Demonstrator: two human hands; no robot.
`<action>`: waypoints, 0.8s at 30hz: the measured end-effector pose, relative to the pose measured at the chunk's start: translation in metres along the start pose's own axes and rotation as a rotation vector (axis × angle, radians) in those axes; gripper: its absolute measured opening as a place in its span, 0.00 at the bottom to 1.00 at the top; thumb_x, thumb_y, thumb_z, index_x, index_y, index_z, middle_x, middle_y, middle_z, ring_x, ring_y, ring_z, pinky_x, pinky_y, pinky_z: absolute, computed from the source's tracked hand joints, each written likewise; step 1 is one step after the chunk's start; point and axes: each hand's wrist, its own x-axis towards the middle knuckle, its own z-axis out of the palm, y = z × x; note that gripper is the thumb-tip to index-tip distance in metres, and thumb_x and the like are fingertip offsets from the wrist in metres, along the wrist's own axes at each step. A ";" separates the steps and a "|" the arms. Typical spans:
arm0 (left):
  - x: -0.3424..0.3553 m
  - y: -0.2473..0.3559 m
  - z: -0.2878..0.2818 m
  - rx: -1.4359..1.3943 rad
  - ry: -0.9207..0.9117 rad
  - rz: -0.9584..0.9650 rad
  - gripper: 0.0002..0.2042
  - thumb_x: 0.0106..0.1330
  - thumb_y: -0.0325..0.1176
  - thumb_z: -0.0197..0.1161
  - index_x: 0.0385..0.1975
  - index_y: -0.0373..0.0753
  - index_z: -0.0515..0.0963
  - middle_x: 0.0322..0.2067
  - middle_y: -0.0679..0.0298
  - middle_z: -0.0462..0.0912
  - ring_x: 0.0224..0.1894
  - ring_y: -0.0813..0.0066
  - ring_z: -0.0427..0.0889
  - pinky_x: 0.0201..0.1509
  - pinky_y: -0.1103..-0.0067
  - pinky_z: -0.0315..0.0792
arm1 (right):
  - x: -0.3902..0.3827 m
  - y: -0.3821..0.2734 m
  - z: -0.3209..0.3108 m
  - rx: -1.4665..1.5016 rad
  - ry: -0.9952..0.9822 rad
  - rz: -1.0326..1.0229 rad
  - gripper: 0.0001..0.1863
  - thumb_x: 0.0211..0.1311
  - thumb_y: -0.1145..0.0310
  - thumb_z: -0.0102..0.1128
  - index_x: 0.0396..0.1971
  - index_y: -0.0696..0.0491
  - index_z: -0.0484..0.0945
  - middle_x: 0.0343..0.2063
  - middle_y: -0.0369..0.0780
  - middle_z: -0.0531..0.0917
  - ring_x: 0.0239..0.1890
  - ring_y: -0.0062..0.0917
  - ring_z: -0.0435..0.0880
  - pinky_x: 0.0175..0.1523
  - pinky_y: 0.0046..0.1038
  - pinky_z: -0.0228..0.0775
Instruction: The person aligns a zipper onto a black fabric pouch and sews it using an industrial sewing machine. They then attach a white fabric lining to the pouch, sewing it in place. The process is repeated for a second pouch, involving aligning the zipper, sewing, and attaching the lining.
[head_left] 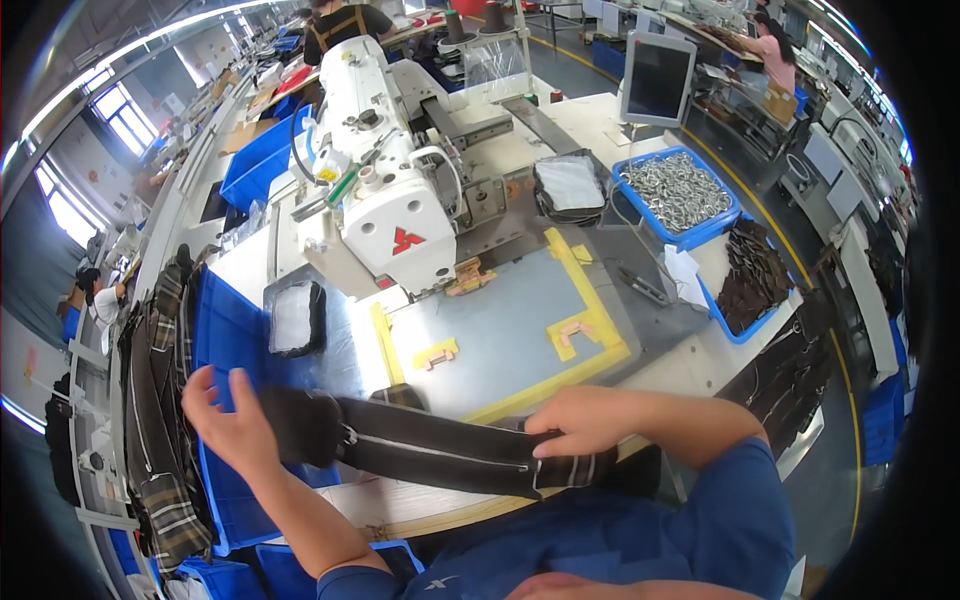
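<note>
A long dark fabric strip (430, 445) with a pale line along it and a plaid right end lies across the table's near edge. My right hand (580, 420) closes its fingers on the strip toward its right end. Beside the strip's blurred left end, my left hand (232, 425) is open, with fingers spread and nothing in them. A small metal piece shows on the strip near that end. Just beyond the strip is a grey work plate (490, 320) edged with yellow tape, in front of a white industrial sewing machine (385, 210).
A deep blue bin (230, 330) stands at left, with plaid garment pieces (160, 400) hanging beside it. To the right are a blue tray (695, 238) of metal rings, dark fabric tabs (752, 275) and a monitor (657, 80). Wrapped stacks (297, 318) lie by the machine. Other people work farther off.
</note>
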 end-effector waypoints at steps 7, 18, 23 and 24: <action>-0.048 0.117 0.014 -0.929 -1.563 0.552 0.22 0.59 0.39 0.83 0.48 0.33 0.85 0.42 0.50 0.90 0.41 0.56 0.88 0.48 0.68 0.78 | 0.001 -0.044 -0.029 0.233 -0.043 -0.194 0.20 0.78 0.53 0.62 0.42 0.58 0.86 0.27 0.43 0.87 0.33 0.29 0.89 0.38 0.32 0.74; -0.012 0.160 -0.011 -1.544 -1.318 -0.022 0.19 0.56 0.17 0.80 0.48 0.28 0.86 0.45 0.55 0.92 0.48 0.68 0.90 0.56 0.71 0.82 | 0.017 -0.016 0.005 0.436 0.219 -0.476 0.39 0.65 0.52 0.77 0.69 0.59 0.75 0.60 0.46 0.85 0.61 0.33 0.85 0.68 0.36 0.75; 0.000 0.161 -0.007 -1.744 -0.917 -0.097 0.23 0.60 0.16 0.77 0.57 0.28 0.82 0.49 0.54 0.91 0.50 0.68 0.89 0.60 0.70 0.82 | 0.035 -0.010 0.028 0.425 0.160 -0.368 0.26 0.67 0.59 0.75 0.60 0.57 0.82 0.46 0.45 0.90 0.49 0.31 0.88 0.58 0.35 0.79; 0.000 0.161 -0.006 -1.745 -0.854 -0.103 0.23 0.60 0.18 0.77 0.57 0.28 0.81 0.49 0.53 0.91 0.50 0.66 0.90 0.59 0.70 0.82 | 0.037 -0.009 0.031 0.466 0.147 -0.354 0.25 0.67 0.60 0.75 0.59 0.57 0.83 0.44 0.45 0.91 0.47 0.31 0.88 0.57 0.35 0.79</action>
